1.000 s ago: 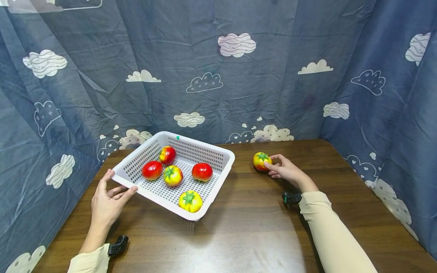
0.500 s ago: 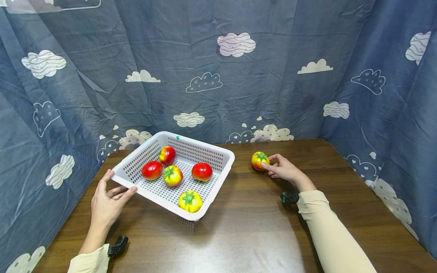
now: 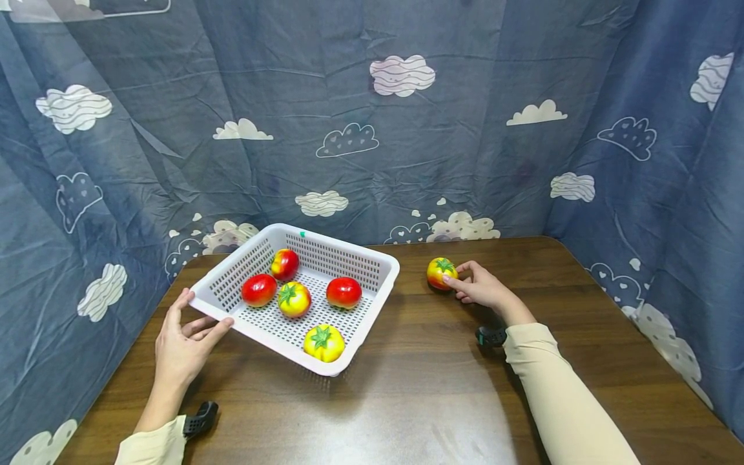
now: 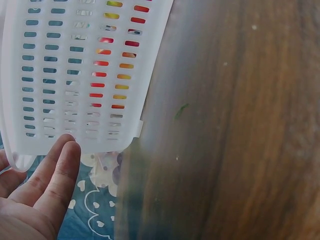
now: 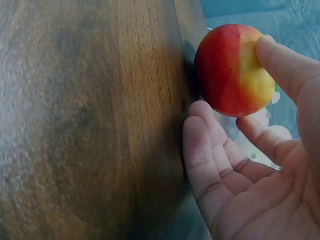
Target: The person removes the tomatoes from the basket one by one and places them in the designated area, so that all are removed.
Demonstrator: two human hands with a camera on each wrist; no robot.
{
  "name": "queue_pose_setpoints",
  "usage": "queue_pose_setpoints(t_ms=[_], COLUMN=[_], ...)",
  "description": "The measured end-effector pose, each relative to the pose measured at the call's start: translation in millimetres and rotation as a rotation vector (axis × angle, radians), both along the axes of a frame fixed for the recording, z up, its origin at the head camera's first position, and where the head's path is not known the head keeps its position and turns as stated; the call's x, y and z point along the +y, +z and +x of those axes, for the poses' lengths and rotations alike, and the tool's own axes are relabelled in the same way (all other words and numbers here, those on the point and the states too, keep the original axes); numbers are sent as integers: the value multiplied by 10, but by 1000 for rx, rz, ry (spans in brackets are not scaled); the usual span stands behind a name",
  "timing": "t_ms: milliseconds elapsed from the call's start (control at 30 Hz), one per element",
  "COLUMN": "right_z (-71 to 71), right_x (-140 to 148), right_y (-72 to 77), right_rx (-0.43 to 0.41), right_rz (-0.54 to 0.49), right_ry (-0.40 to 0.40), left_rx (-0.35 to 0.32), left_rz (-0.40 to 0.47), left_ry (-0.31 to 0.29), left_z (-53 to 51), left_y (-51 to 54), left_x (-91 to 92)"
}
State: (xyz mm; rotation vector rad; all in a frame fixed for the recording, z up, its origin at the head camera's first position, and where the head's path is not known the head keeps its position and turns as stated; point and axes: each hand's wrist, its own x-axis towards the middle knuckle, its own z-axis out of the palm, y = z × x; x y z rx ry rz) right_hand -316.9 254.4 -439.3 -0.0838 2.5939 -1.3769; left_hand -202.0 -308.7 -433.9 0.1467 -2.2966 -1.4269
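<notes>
A yellow-and-red tomato with a green leafy top (image 3: 440, 270) is at the back right of the table, pinched between the thumb and fingers of my right hand (image 3: 487, 290). In the right wrist view, that tomato's red and yellow underside (image 5: 230, 70) shows; whether it touches the table I cannot tell. My left hand (image 3: 181, 345) holds the near left corner of a white perforated basket (image 3: 343, 244), thumb and index finger at its rim. Inside lie several tomatoes, among them a yellow one (image 3: 328, 345) in the near corner and a red one (image 3: 344, 292) at the right.
The brown wooden table (image 3: 418, 394) reaches back to a blue curtain (image 3: 453, 155) with a cloud print. Each wrist bears a black device, such as the left one (image 3: 201, 420).
My right hand has shifted slightly left with the tomato in its fingers. The left hand and the basket stay where they were.
</notes>
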Motion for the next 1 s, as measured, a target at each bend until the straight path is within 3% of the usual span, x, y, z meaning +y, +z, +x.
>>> queue_pose_setpoints(t_ms=[1000], right_z=[3], right_x=[100], right_y=[162], right_rx=[-38], right_rz=[12], right_ry=[26], left_rx=[5], left_rz=[-17], left_ry=[4], left_z=[5], left_y=[-5], left_x=[8])
